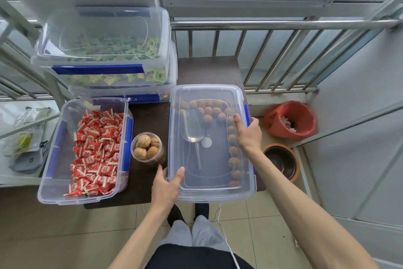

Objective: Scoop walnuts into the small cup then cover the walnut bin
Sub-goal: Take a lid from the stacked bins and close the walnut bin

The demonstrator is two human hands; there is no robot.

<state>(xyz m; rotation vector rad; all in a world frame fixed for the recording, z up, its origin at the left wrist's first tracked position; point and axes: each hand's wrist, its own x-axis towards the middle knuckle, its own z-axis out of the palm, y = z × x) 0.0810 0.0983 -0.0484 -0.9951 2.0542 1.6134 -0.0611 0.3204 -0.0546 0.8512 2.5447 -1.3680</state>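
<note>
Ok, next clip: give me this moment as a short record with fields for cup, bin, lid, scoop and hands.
cup: holds walnuts, stands left of the bin
walnut bin: lid on top
lid: clear, latches not visibly fastened
scoop: inside bin, under lid
left hand: on lid's near-left corner
right hand: on lid's right edge

the clear lid blurs the walnuts and metal scoop beneath it. right of the lid, the right hand hides its blue side clip. beyond the lid, the bottom stacked bin's contents stay hidden.
</note>
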